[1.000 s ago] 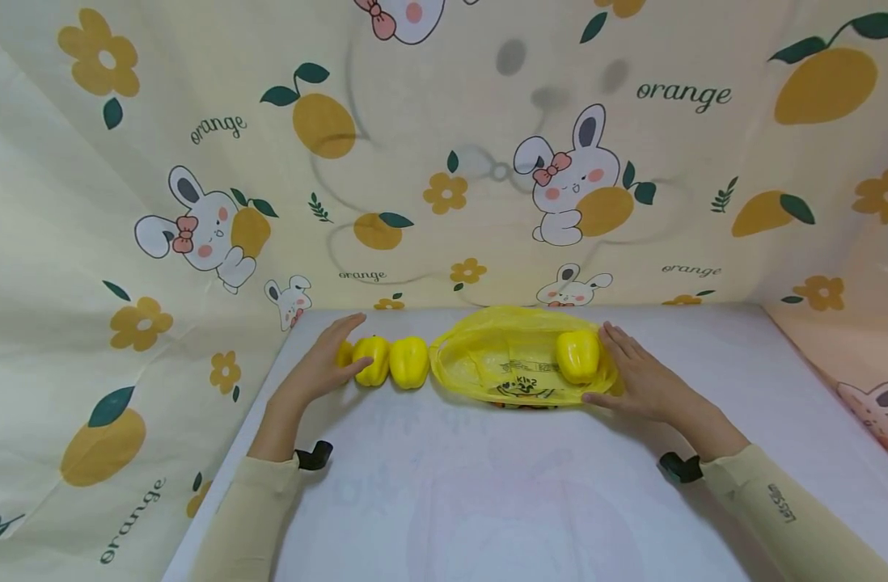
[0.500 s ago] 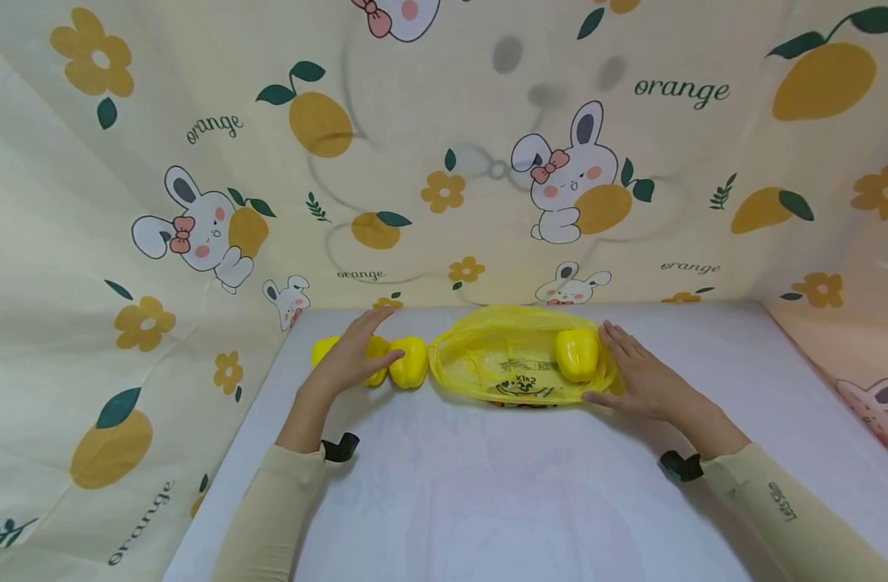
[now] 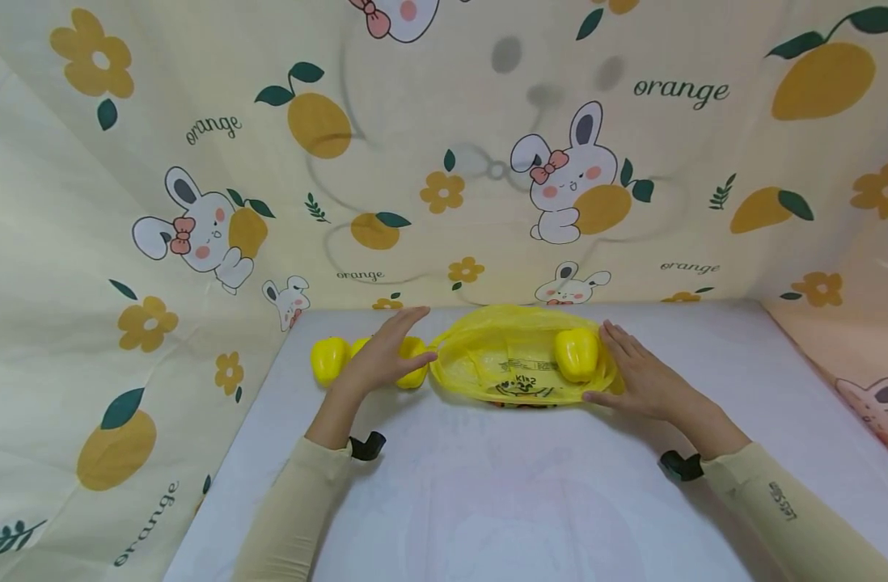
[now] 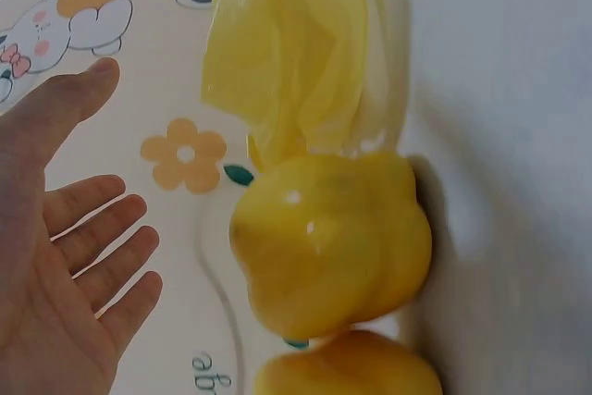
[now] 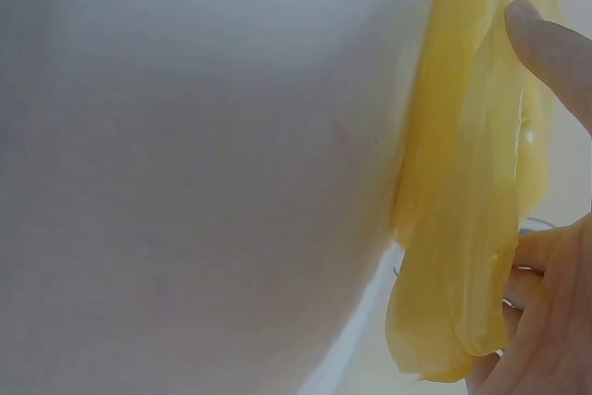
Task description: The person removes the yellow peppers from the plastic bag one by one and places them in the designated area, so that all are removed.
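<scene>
Three yellow bell peppers form a row on the white table: the left pepper (image 3: 329, 361) shows fully, while my left hand (image 3: 382, 356) partly covers the middle pepper (image 3: 358, 346) and the right pepper (image 3: 412, 379). That hand has its fingers spread, its thumb near the left end of a yellow plastic bag (image 3: 473, 388). In the left wrist view, a gap separates the hand from the nearest pepper (image 4: 333, 242). Another yellow bell pepper (image 3: 577, 356) sits at the bag's mouth on the right. My right hand (image 3: 648, 384) touches the bag's right end, thumb and straight fingers wide apart.
A cream cloth (image 3: 386, 234) printed with rabbits, oranges and flowers hangs behind the table and along both sides. White table surface (image 3: 517, 493) extends in front of the bag, between the two forearms.
My left hand has moved right along the pepper row, uncovering the left pepper and reaching the bag's left end. The right hand, bag and peppers have stayed in place.
</scene>
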`<state>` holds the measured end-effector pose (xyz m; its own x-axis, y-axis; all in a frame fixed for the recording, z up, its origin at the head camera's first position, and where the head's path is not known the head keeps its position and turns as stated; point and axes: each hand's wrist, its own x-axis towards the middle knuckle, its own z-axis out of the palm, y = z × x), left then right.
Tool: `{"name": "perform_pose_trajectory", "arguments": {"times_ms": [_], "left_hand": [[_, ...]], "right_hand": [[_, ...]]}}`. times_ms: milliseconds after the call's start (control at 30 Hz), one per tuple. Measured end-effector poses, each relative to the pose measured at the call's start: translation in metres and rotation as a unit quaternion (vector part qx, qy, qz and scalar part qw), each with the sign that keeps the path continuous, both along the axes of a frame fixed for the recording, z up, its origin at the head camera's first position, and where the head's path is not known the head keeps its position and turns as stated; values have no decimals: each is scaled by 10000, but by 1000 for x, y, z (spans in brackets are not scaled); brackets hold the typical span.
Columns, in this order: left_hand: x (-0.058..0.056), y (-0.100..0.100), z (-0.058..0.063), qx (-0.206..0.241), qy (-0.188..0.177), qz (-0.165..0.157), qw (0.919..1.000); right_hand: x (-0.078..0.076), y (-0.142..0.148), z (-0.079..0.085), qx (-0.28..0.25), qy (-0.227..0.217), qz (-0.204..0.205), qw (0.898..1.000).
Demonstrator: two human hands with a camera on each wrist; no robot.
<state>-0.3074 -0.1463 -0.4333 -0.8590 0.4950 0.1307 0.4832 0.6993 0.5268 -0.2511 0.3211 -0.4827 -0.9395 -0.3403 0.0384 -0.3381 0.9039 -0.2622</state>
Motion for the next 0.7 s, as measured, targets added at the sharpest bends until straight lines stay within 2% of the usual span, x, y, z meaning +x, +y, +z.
{"name": "perform_pose_trajectory", "arguments": {"times_ms": [367, 700], "left_hand": [[0, 27, -3, 42, 53, -437, 9990], [0, 51, -5, -4, 30, -580, 9983]], "right_hand": [[0, 0, -2, 4, 64, -23, 10000], [-1, -2, 1, -14, -2, -17, 10000]]}}
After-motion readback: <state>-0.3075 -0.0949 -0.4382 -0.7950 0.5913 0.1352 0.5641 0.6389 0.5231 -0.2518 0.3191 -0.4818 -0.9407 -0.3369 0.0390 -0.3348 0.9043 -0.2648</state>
